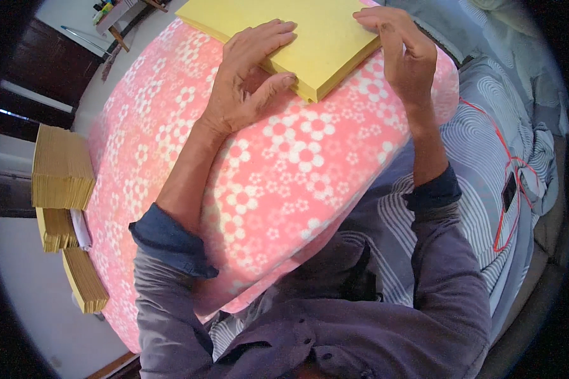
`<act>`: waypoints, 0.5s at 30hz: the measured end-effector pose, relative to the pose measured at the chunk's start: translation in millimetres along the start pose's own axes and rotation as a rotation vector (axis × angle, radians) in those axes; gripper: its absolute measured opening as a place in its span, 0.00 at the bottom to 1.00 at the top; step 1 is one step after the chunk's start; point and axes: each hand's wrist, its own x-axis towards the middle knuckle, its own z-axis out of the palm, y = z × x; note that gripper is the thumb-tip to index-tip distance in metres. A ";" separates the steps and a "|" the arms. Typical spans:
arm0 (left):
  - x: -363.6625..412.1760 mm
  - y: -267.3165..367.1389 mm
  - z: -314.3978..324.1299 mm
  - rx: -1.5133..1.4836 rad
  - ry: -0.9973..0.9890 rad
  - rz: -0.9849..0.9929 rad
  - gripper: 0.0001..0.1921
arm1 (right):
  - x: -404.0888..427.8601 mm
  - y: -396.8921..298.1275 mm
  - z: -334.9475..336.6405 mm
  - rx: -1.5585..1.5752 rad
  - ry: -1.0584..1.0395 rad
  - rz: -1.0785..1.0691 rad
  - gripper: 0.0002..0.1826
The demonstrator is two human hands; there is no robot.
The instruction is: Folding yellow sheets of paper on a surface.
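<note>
A thick stack of yellow paper sheets (320, 45) lies on a pink blanket with white flowers (308, 156). My left hand (249, 73) rests against the stack's near left side, fingers spread over the top edge and thumb against the side close to the near corner. At the right side, my right hand (403, 52) bends over the edge, fingertips on or just above the top sheet. Neither hand closes around the paper. Near the corner, the lower layers of the stack look slightly uneven. The far end of the stack runs out of view.
Piles of folded brown paper (61, 170) stand along the left edge of the blanket, with a white bundle (80, 230) beside them. On the right, a grey striped cloth (469, 156) bears a phone (509, 192) with a red cord (500, 232). A small table (118, 16) stands at the far left.
</note>
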 end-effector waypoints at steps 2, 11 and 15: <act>-0.4 -1.8 -1.4 -0.017 0.002 -0.047 0.27 | -3.6 -1.0 4.5 0.145 0.076 0.247 0.13; -0.4 1.1 -2.5 -0.054 0.002 -0.102 0.25 | -4.6 -5.2 5.5 0.080 0.117 0.376 0.17; -0.8 2.3 -1.0 -0.071 0.011 -0.109 0.24 | -6.3 -1.5 2.7 0.076 0.086 0.314 0.17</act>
